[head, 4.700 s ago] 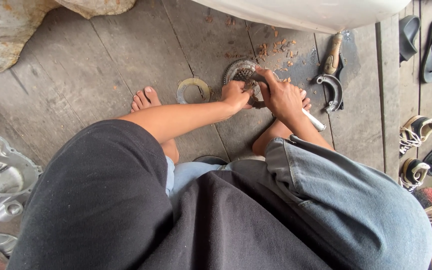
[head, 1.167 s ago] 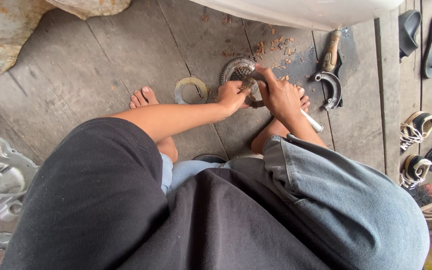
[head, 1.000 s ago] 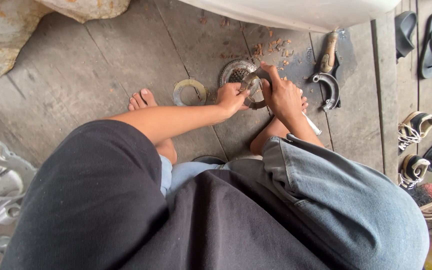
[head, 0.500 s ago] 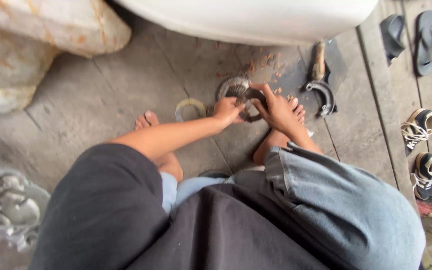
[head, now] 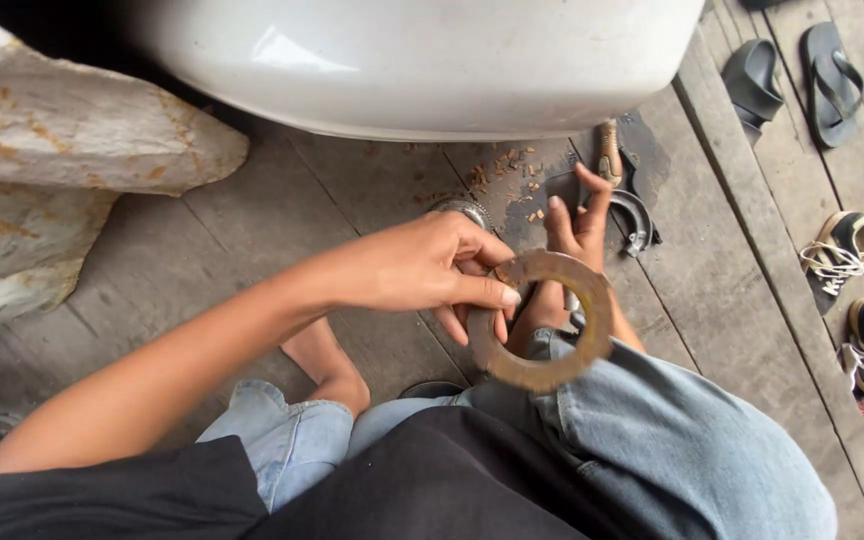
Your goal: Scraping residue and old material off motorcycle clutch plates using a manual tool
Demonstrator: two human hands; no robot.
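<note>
My left hand (head: 422,270) pinches a flat, rusty brown metal ring (head: 542,320) by its left edge and holds it up over my knee. My right hand (head: 577,230) is just behind the ring with its fingers spread and pointing up; I cannot tell whether it touches the ring. A round toothed metal part (head: 462,210) lies on the wooden floor (head: 352,190) beyond my left hand, mostly hidden by it. My bare foot (head: 327,365) rests on the boards below my left forearm.
A big white tub (head: 422,60) fills the top. A curved metal shoe (head: 637,215) and a wooden-handled tool (head: 609,150) lie beyond my right hand, among wood chips (head: 512,175). Grey sandals (head: 792,75) and shoes (head: 857,290) sit at right, rough stone slabs (head: 62,140) at left.
Both hands have left the round toothed part on the floor. The brown ring that lay on the boards is now lifted in my left hand. The view has come closer and tilted up.
</note>
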